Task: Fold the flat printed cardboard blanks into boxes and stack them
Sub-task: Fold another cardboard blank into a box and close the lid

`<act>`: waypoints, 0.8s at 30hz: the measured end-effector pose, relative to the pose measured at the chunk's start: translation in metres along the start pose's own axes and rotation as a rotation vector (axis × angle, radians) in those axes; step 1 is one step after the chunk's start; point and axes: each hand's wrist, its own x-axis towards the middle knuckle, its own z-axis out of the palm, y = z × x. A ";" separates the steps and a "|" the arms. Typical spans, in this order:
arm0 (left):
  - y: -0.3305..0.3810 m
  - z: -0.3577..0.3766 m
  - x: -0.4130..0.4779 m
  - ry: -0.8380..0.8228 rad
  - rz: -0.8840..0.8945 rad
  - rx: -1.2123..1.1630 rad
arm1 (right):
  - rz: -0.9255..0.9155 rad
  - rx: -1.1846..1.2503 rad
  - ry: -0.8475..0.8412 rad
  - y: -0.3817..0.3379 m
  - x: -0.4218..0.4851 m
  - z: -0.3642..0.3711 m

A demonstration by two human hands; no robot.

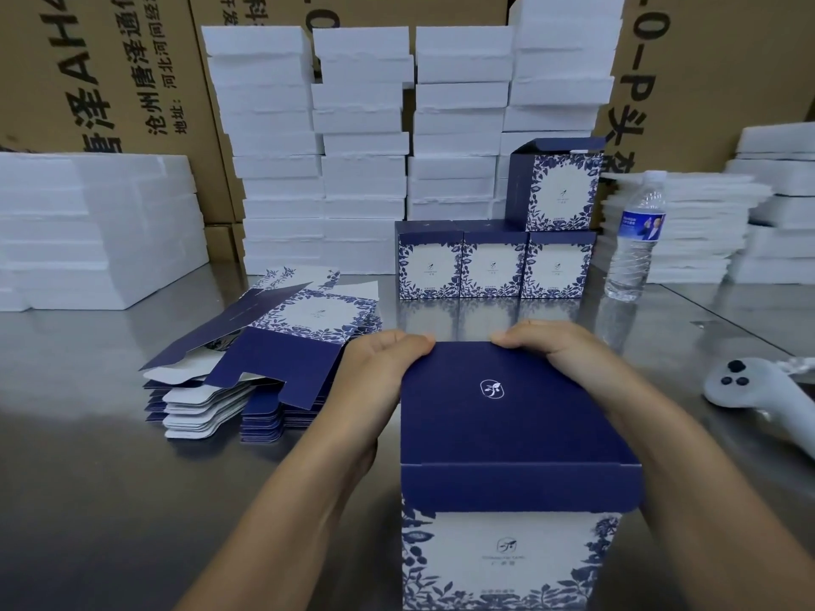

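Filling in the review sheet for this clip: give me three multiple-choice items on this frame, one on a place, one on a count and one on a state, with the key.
1. Where does the water bottle stand relative to the folded boxes at the back?
A. to their right
B. on top of them
C. to their left

2. How many folded boxes stand at the back?
A. two
B. four
C. six

3. How is the box in front held?
A. by one hand only
B. untouched
C. by both hands at the lid's far edge

Key:
1 A: the bottle stands upright just right of the row.
2 B: three stand in a row and a fourth sits on top at the right end.
3 C: the left hand and right hand both grip the lid's far edge.
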 end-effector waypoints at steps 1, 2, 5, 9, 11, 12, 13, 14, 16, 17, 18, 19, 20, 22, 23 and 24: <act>0.000 0.000 -0.001 -0.002 0.004 -0.013 | 0.010 0.036 0.004 0.001 0.000 -0.001; -0.001 0.001 -0.001 -0.004 0.007 -0.025 | 0.021 0.072 0.008 0.003 0.000 -0.001; -0.003 0.001 -0.004 0.014 0.015 -0.047 | 0.013 0.126 0.060 0.009 0.002 -0.002; -0.005 0.002 -0.007 0.024 -0.022 -0.100 | -0.043 0.051 0.150 0.011 0.002 -0.003; -0.008 0.001 -0.008 0.030 -0.041 -0.123 | -0.076 0.014 0.155 0.010 -0.002 -0.003; -0.009 0.000 -0.008 0.041 -0.034 -0.128 | -0.087 0.008 0.148 0.010 -0.003 -0.002; -0.010 0.000 -0.008 0.058 -0.024 -0.136 | -0.097 0.010 0.137 0.010 -0.004 -0.003; -0.009 -0.001 -0.008 0.075 -0.015 -0.142 | -0.103 0.014 0.125 0.009 -0.005 -0.002; -0.007 -0.002 -0.008 0.092 -0.001 -0.142 | -0.104 0.012 0.097 0.008 -0.006 -0.002; -0.007 -0.002 -0.007 0.097 0.005 -0.138 | -0.103 0.006 0.088 0.008 -0.006 -0.002; -0.007 -0.002 -0.006 0.102 0.008 -0.131 | -0.104 0.000 0.081 0.007 -0.006 -0.002; -0.007 -0.002 -0.005 0.105 0.010 -0.126 | -0.104 -0.002 0.075 0.007 -0.006 -0.002; -0.008 -0.002 -0.005 0.109 0.012 -0.123 | -0.106 -0.001 0.071 0.006 -0.006 -0.002; -0.009 -0.002 -0.005 0.116 0.017 -0.125 | -0.117 0.007 0.079 0.006 -0.006 -0.001; -0.009 -0.002 -0.005 0.119 0.019 -0.130 | -0.123 0.016 0.095 0.007 -0.006 0.000; -0.009 -0.002 -0.005 0.121 0.022 -0.138 | -0.128 0.028 0.119 0.008 -0.005 0.001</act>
